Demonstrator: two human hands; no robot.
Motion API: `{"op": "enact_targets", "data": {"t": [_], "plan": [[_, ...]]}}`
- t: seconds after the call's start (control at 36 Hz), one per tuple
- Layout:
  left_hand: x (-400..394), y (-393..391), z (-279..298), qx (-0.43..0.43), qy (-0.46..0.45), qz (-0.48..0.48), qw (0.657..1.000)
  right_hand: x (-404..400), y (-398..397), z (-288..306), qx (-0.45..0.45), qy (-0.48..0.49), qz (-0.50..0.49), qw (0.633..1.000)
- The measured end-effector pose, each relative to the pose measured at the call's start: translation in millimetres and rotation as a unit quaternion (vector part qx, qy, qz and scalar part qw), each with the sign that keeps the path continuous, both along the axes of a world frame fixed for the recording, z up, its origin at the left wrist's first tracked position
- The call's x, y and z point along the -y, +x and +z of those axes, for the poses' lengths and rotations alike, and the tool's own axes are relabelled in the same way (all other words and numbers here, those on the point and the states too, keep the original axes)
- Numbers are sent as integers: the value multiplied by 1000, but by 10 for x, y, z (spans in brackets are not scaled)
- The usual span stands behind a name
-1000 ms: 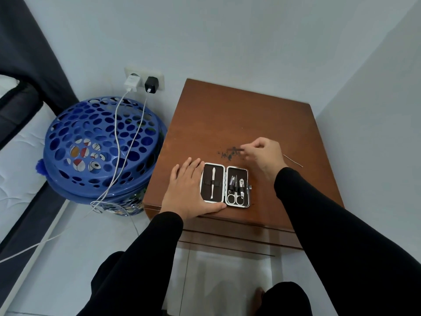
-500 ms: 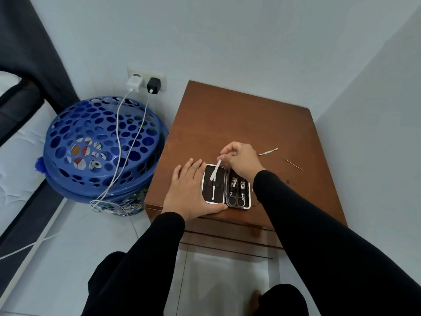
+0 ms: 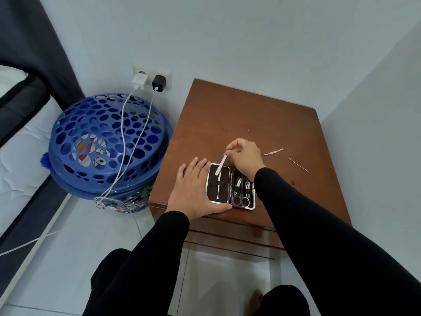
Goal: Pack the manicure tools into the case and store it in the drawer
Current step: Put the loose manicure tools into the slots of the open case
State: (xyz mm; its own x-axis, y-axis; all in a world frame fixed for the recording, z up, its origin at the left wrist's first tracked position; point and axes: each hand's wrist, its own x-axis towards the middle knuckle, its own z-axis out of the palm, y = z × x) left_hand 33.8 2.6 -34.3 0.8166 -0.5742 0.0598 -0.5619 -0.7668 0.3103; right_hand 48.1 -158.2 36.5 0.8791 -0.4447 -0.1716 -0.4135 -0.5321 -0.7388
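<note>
Both hands are working at the near edge of the wooden surface (image 3: 239, 115). Left hand (image 3: 193, 190) is lying flat with its fingers spread, pressing down beside the open case (image 3: 230, 187), its thumb running along the case's near rim at about 6 o'clock. Right hand (image 3: 245, 155) is hovering at 12 o'clock of the case, its thumb and forefinger pinching the top end of a slim white nail file (image 3: 221, 165); the file is tilting down and to the left, its lower tip reaching the dark lining of the case's left half. A thin metal tool (image 3: 218, 185) is sitting upright in that left half under a strap. In the right half, scissors (image 3: 241, 199) and clippers (image 3: 238, 182) are sitting side by side.

Two loose tools are lying on the surface at roughly 2 o'clock from the case: a small flat metal pusher (image 3: 273, 152), and farther right a thin needle-like stick (image 3: 298, 164), the two apart from each other.

Off at 9 o'clock, on the floor, a blue perforated basket (image 3: 102, 142) is standing with charger cables (image 3: 123, 137) draping over it from a wall socket (image 3: 151, 76).
</note>
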Motion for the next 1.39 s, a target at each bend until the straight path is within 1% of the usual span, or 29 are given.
{"op": "enact_targets", "data": {"t": [0.17, 0.61, 0.72, 0.81, 0.92, 1.0, 1.06, 1.11, 1.17, 1.25, 1.39], "plan": [[4, 4, -4, -1, -5, -1, 1000, 78, -55, -33, -16, -24, -3, 1000], [1, -6, 10, 0, -5, -3, 1000, 30, -143, -71, -71, -59, 100, 991], [3, -6, 7, 0, -6, -1, 1000, 11, -181, -57, -69, -88, 121, 986], [7, -9, -1, 0, -11, 0, 1000, 18, -211, -65, -65, -91, 120, 986], [1, -7, -1, -1, -12, 1, 1000, 15, -231, -94, -52, -90, 110, 988], [7, -5, -7, 0, -14, 2, 1000, 34, -230, -126, -21, -73, 88, 993], [7, -3, -12, 0, -15, 2, 1000, 70, -225, -144, 13, -90, 43, 995], [0, -2, -13, 0, -11, 1, 1000, 121, -233, -146, 25, -142, -21, 989], [-3, 0, -7, -2, -8, 0, 1000, 197, -248, -161, 4, -194, -67, 979], [4, 3, -1, -2, -7, -1, 1000, 317, -282, -200, -66, -232, -84, 967], [-4, -1, 0, -3, -8, -1, 1000, 499, -315, -249, -125, -234, -76, 961]]}}
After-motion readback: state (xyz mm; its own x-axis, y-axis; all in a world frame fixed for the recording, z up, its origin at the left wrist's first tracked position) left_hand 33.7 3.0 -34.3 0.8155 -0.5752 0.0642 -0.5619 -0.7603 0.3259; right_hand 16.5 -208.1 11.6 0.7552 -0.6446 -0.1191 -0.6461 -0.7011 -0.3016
